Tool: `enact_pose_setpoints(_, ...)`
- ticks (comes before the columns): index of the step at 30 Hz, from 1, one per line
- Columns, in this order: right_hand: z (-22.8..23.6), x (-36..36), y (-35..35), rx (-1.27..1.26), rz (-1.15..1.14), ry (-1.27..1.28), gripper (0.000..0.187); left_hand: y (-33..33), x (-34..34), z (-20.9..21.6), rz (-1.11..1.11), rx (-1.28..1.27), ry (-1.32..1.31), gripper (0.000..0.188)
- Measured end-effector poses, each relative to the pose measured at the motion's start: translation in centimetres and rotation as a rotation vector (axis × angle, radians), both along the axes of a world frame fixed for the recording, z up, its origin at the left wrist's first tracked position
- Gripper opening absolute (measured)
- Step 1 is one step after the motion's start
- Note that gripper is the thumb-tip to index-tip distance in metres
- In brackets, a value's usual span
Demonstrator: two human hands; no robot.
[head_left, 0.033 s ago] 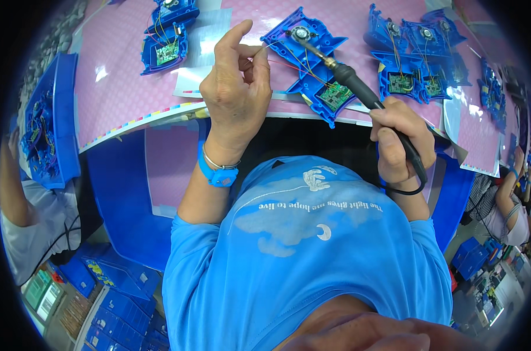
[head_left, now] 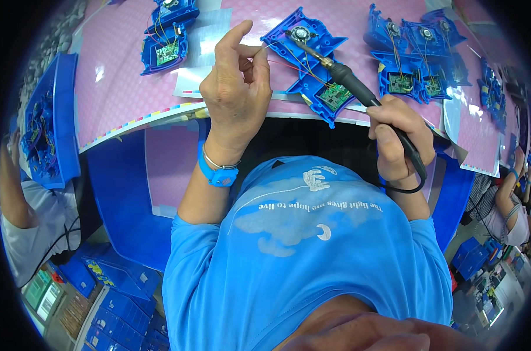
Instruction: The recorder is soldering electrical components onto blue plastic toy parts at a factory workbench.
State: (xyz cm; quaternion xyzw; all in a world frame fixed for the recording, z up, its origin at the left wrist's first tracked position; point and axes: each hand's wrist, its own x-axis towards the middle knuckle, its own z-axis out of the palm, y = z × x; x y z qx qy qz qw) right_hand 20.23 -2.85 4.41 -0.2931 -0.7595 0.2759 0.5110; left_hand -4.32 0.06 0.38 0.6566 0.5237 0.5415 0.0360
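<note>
Across the upper part of the frame, pink-patterned worktable (head_left: 113, 64) with a curved near edge. At upper centre, opened blue housing (head_left: 331, 42) in two parts: round speaker (head_left: 301, 33) in the upper part, green circuit board (head_left: 334, 96) in the lower, thin wires (head_left: 306, 61) between. Just left of it, left hand (head_left: 236, 88), with thumb pressed to another finger on a thin pale strand (head_left: 275, 42) extending toward the speaker; index finger raised. Right of centre, right hand (head_left: 403, 134), with fingers closed around the dark handle of a soldering iron (head_left: 356, 85); tip directed up and left, at the speaker's lower edge, actual contact not discernible. At upper left and upper right, further blue housings (head_left: 183, 44). At far left, blue bin (head_left: 68, 117) containing similar parts.
</note>
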Motion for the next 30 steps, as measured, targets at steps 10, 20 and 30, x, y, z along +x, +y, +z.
enact_pose_setpoints(10, -0.4, -0.8, 1.3, -0.05, 0.019, -0.037, 0.025, 0.1, -0.1, -0.3, 0.011, 0.013, 0.029, 0.043)
enact_pose_setpoints(20, -0.3, -0.9, 1.4, -0.053, 0.019, -0.028, 0.024, 0.4, 0.0, -0.6, -0.002, -0.037, 0.042, 0.043)
enact_pose_setpoints(30, -0.1, -0.6, 1.3, -0.024, 0.01, -0.031, 0.024, -0.4, -1.8, 0.6, -0.04, -0.144, -0.217, 0.041)
